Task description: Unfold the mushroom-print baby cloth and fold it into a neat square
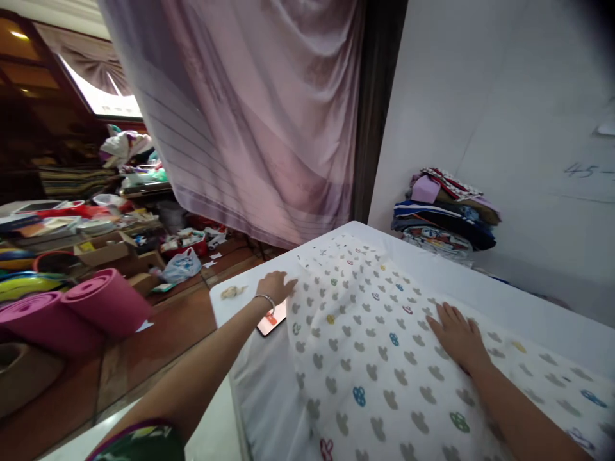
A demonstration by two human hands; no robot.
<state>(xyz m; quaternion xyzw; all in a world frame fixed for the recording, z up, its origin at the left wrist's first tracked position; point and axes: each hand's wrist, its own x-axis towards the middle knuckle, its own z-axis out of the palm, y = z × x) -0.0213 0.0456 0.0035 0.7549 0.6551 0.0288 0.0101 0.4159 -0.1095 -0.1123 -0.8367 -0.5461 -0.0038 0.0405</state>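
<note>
A white cloth (369, 333) printed with grey, blue, green, yellow and red mouse-head shapes lies spread over a white table (250, 298), with soft wrinkles in it. My left hand (275, 287), a bracelet at its wrist, is at the cloth's left edge, thumb apart from the fingers and nothing visible in its grasp. Beneath that wrist a phone (273, 322) with a lit screen is partly covered. Flat on the right part of the cloth rests my right hand (454, 334), its fingers spread. A small beige crumpled thing (233, 292) lies left of my left hand.
Folded fabrics (444, 214) are stacked by the wall beyond the table. A pink-grey curtain (269, 115) hangs behind it. On the left, rolled pink mats (108, 301), a plastic bag (182, 266) and cardboard boxes (106, 250) crowd the tiled floor.
</note>
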